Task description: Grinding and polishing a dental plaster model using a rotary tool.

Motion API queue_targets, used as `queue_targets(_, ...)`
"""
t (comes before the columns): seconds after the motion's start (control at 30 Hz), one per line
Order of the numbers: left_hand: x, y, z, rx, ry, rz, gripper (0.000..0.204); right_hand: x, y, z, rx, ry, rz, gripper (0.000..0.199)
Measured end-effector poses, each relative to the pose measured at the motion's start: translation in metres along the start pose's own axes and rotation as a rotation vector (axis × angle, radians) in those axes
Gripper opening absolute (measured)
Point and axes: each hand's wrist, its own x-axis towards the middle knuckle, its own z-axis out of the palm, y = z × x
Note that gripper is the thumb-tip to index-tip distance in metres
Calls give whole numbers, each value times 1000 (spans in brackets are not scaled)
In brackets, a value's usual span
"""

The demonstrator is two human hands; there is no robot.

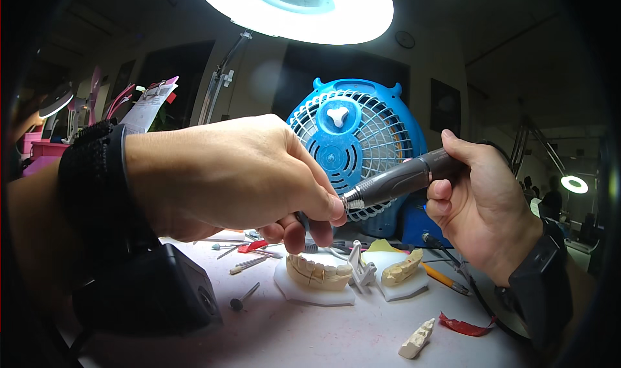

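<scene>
- Your right hand [482, 203] is wrapped around the back end of the grey rotary handpiece [396, 181]. The thumb points up along its top and the fingers curl in under it, so this grip is closed.
- Your left hand [252, 177] pinches the shiny metal nose of the handpiece between thumb and pointer finger. The other fingertips are bent, and your hand hides the very tip, so you cannot tell what sits there.
- The handpiece is up in the air, tilted, with its nose lower and to the left. It is in front of the blue fan [332, 157].
- Below your left fingers is a plaster tooth model [318, 274] on a white base. A smaller plaster model [402, 268] stands to its right, with a white plastic hinge [361, 267] between them.
- Near you on the table [291, 342] lie a loose plaster tooth piece [417, 339] and a red scrap [467, 326].
</scene>
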Motion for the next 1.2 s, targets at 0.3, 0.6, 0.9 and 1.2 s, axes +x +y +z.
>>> queue_targets(0.3, 5, -5, -2, 85, -15, 150, 42, -5, -2, 6, 23, 19, 56, 22)
queue_targets(0.6, 11, -6, 2, 203, -86, 198, 56, -10, -2, 11, -14, -170, 59, 20)
queue_targets(0.9, 8, -5, 12, -53, -109, 305, 37, -3, -15, 5, 102, -394, 119, 21)
queue_targets(1.2, 18, -1, -3, -948, -1094, -62, 51, 13, -22, 5, 213, -783, 60, 24)
